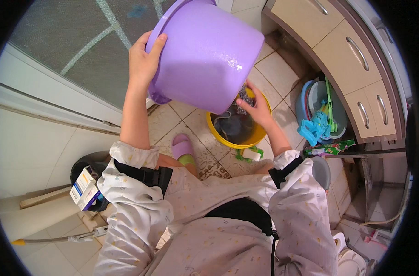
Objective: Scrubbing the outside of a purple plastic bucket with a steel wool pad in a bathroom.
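Note:
A purple plastic bucket (206, 55) is tipped on its side in front of me, its mouth towards the door and its base towards the right. My left hand (145, 57) grips the rim, thumb on the outer wall. Close to the base, my right hand (257, 107) has a grey, coarse-textured wad (243, 98) between thumb and fingers; whether it is cloth or a scrubber is unclear. Below stands a yellow bucket (214, 132) holding dark water and a pale cord-like strand (223, 115). The purple bucket hides part of it.
Beside the yellow bucket lies a white bar (251, 154) on green wrapping. Stacked basins (304, 103) with blue and green plastic hangers (316, 124) stand under the drawer cabinet (347, 55) at right. A black bin (79, 165) holds boxes at left. The tiled floor (202, 127) is wet.

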Available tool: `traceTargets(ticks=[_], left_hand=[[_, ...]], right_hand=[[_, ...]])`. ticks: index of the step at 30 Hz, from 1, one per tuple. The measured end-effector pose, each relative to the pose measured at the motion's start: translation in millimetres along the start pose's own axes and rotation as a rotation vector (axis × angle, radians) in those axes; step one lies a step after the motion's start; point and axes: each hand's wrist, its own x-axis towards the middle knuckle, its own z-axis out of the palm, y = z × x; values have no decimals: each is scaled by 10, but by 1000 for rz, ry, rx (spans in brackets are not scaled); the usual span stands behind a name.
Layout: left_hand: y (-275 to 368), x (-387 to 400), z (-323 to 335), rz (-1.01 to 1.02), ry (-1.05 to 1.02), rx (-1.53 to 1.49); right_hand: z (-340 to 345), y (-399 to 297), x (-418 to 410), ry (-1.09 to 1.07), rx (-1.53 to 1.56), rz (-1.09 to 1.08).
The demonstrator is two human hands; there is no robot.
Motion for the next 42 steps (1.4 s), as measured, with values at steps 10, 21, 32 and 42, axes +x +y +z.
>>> traceTargets(ticks=[10, 21, 32, 42], left_hand=[[125, 5, 84, -11, -94, 201], [328, -66, 75, -120, -371, -58], [446, -180, 336, -125, -411, -349], [381, -248, 666, -184, -271, -394]], right_hand=[[194, 1440, -307, -739, -690, 653], [482, 2705, -482, -614, -813, 843], [-341, 1782, -357, -20, 724, 844], [-934, -453, 21, 263, 623, 418]])
